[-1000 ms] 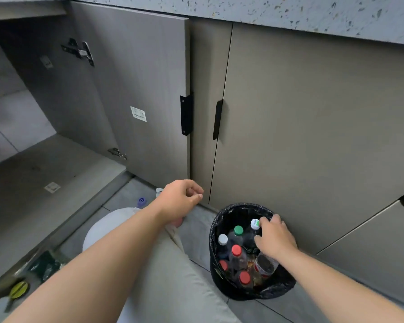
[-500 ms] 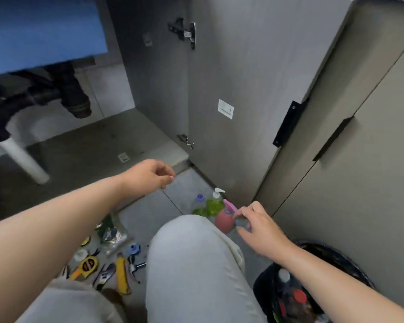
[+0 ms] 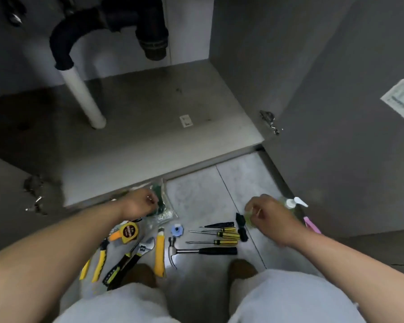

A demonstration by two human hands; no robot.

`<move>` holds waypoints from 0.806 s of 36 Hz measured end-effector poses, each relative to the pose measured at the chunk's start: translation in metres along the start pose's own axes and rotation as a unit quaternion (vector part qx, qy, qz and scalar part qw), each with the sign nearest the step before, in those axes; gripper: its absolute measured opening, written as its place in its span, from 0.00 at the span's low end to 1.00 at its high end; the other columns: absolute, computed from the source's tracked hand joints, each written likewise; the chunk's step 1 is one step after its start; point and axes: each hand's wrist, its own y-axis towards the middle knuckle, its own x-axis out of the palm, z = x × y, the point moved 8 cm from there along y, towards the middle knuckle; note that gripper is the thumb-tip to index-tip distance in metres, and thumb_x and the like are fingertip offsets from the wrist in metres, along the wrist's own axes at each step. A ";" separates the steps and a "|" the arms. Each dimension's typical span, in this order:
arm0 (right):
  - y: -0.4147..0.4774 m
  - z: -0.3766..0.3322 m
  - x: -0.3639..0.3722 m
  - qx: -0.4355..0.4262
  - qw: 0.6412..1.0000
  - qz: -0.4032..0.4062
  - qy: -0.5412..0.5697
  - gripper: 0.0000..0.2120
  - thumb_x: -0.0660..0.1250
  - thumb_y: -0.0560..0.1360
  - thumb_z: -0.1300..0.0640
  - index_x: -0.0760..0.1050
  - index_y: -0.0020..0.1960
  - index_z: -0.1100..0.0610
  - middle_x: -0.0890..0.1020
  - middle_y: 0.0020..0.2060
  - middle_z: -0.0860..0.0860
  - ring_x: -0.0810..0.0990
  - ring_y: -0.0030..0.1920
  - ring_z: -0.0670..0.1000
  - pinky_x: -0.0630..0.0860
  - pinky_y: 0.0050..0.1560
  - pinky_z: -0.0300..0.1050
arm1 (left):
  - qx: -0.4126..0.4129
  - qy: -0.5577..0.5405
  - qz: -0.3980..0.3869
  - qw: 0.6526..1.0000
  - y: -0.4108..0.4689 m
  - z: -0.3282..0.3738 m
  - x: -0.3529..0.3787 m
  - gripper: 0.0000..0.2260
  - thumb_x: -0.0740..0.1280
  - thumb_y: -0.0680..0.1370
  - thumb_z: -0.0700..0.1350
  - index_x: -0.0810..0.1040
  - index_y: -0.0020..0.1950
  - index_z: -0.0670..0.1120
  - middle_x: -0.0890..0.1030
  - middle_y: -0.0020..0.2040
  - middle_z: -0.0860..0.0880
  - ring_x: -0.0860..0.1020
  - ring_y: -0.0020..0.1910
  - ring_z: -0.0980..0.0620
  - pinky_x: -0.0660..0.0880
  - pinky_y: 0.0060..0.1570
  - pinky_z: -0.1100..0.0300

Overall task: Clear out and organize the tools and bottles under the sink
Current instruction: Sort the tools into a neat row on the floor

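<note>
Tools lay in rows on the floor tiles (image 3: 201, 199) before the open sink cabinet (image 3: 149, 136): tape measure (image 3: 129, 231), hammer (image 3: 203, 251), screwdrivers (image 3: 222, 234). Left hand (image 3: 140, 206) curled over the plastic bag (image 3: 166, 208), right hand (image 3: 273, 220) over the green pump bottle (image 3: 292, 203); blur hid any grip. Best lifted by the body, not the pump, and kept upright.

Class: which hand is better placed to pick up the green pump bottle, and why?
Right. The right hand is already at the green pump bottle; the left hand is across the floor, over the plastic bag.
</note>
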 end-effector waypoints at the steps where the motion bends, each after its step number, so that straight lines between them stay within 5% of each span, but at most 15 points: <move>1: 0.006 0.003 -0.005 0.004 0.998 0.035 -0.045 0.10 0.68 0.76 0.58 0.78 0.56 0.49 0.76 0.52 0.49 0.77 0.53 0.50 0.75 0.53 0.42 | 0.009 -0.002 -0.009 1.000 0.007 0.001 0.008 0.09 0.69 0.80 0.45 0.82 0.59 0.46 0.83 0.55 0.48 0.78 0.49 0.54 0.73 0.44 0.66; 5: 0.017 0.030 -0.030 0.062 0.976 0.139 -0.155 0.19 0.69 0.72 0.57 0.76 0.63 0.52 0.73 0.57 0.54 0.70 0.61 0.58 0.73 0.58 0.53 | 0.036 -0.026 -0.044 0.998 0.029 0.020 0.030 0.09 0.68 0.80 0.45 0.81 0.60 0.47 0.83 0.55 0.48 0.81 0.54 0.50 0.77 0.57 0.58; 10: 0.028 0.071 -0.020 0.117 0.985 0.018 -0.127 0.19 0.68 0.75 0.52 0.74 0.66 0.48 0.71 0.60 0.56 0.78 0.57 0.61 0.76 0.59 0.52 | 0.093 -0.015 -0.069 0.993 0.050 0.065 0.043 0.12 0.66 0.81 0.48 0.78 0.64 0.51 0.79 0.58 0.52 0.78 0.57 0.51 0.75 0.58 0.58; 14: 0.033 0.073 -0.016 0.082 0.989 0.046 -0.117 0.15 0.70 0.75 0.57 0.78 0.61 0.52 0.75 0.54 0.57 0.80 0.51 0.61 0.78 0.52 0.50 | 0.127 -0.049 -0.082 0.987 0.060 0.097 0.057 0.13 0.66 0.81 0.51 0.77 0.65 0.53 0.77 0.57 0.54 0.76 0.55 0.53 0.72 0.48 0.62; 18: 0.041 0.061 -0.027 0.065 0.988 0.102 -0.098 0.10 0.70 0.74 0.60 0.80 0.54 0.52 0.75 0.51 0.54 0.80 0.46 0.59 0.79 0.49 0.50 | 0.159 -0.113 -0.087 0.977 0.064 0.120 0.078 0.16 0.71 0.79 0.51 0.75 0.66 0.54 0.78 0.59 0.52 0.78 0.54 0.55 0.74 0.51 0.62; 25: 0.053 0.004 -0.053 -0.050 0.992 0.113 -0.018 0.12 0.76 0.70 0.61 0.81 0.50 0.49 0.74 0.46 0.48 0.79 0.41 0.42 0.71 0.43 0.24 | 0.223 -0.175 -0.027 0.959 0.065 0.158 0.098 0.48 0.80 0.68 0.55 0.53 0.79 0.62 0.66 0.72 0.50 0.69 0.68 0.51 0.71 0.66 0.55; 29: 0.057 -0.017 -0.069 -0.084 0.990 0.081 0.085 0.12 0.79 0.70 0.60 0.83 0.50 0.48 0.79 0.48 0.52 0.84 0.41 0.48 0.81 0.47 0.39 | 0.246 -0.184 0.046 0.951 0.069 0.168 0.086 0.44 0.80 0.68 0.55 0.58 0.77 0.63 0.69 0.70 0.52 0.71 0.67 0.51 0.74 0.64 0.52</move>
